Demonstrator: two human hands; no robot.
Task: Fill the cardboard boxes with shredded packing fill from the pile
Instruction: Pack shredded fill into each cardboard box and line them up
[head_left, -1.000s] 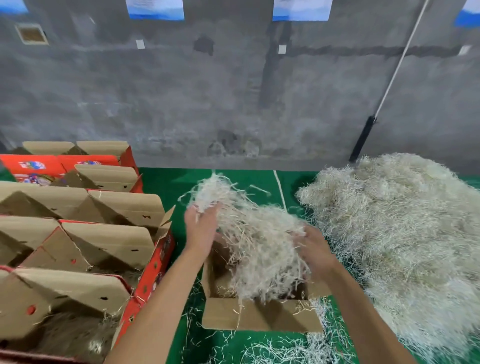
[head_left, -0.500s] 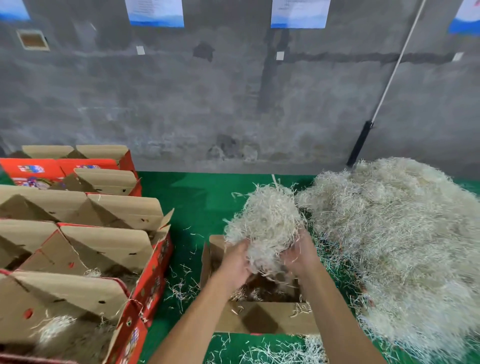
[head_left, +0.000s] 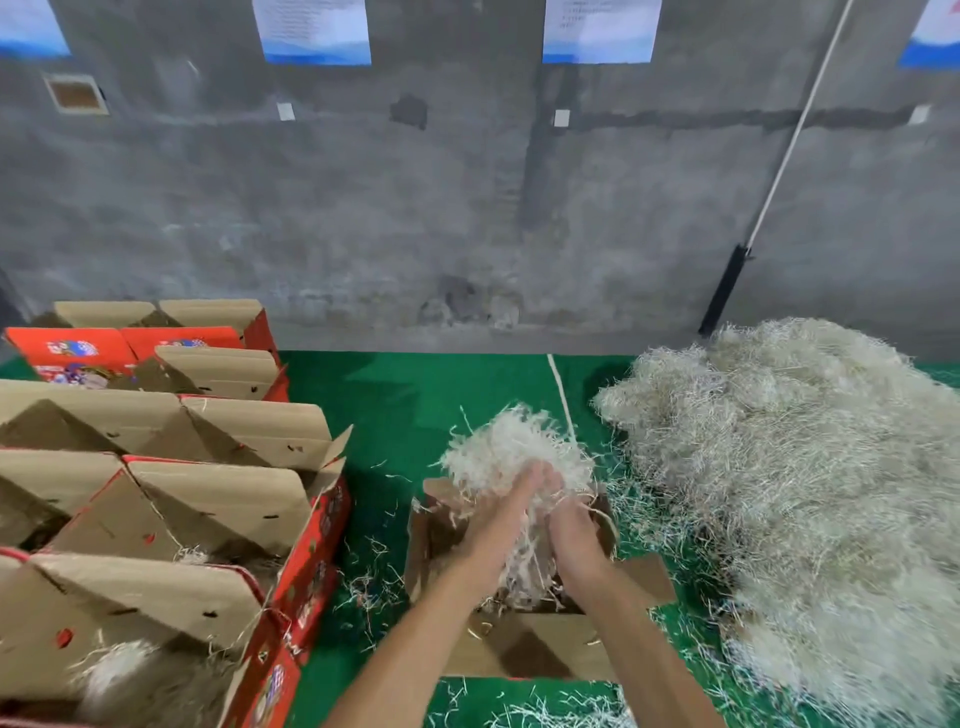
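While both of your hands are bunched around a clump of shredded fill (head_left: 511, 447) over the open box (head_left: 524, 649) in front of you, the step in hand looks like stuffing that handful down inside. Your left hand (head_left: 501, 525) and right hand (head_left: 574, 530) sit close together, fingers curled into the strands, so each grip is closed on the fill, not spread. Most of the clump rides above the box's far rim; next, you likely need to push it lower and tuck the loose ends inside the flaps. The pile (head_left: 789, 478) lies just right of the box on the green surface (head_left: 415, 395), within easy reach for another handful. To the left stand the red cartons (head_left: 171, 499), flaps up, some with fill showing inside. Stray strands litter the surface around the box; nothing seems to block your path to the pile.
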